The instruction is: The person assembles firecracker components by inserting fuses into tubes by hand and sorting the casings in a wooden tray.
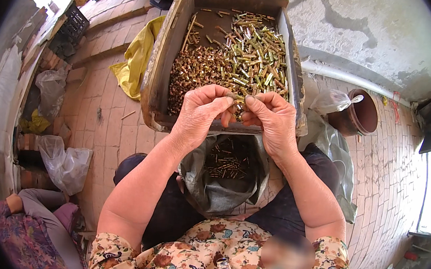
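Observation:
My left hand (202, 110) and my right hand (276, 120) meet above the near edge of a wooden tray (155, 71). Thumbs and fingertips of both are pinched together around a small brass-coloured metal piece (239, 100), mostly hidden by the fingers. Inside the tray, a heap of small coppery metal pieces (193, 72) fills the left and near side. Golden metal tubes or sleeves (260, 48) are piled on the right. Below my hands, between my knees, a grey-green sack (198, 182) stands open with slender metal pieces (229, 166) inside.
A yellow sack (136, 57) lies left of the tray. To the right stands a brown bucket (354, 117) with a knotted plastic bag (333, 100) beside it. Another person's leg (49, 217) shows at lower left, near a clear plastic bag (65, 164). The floor is brick.

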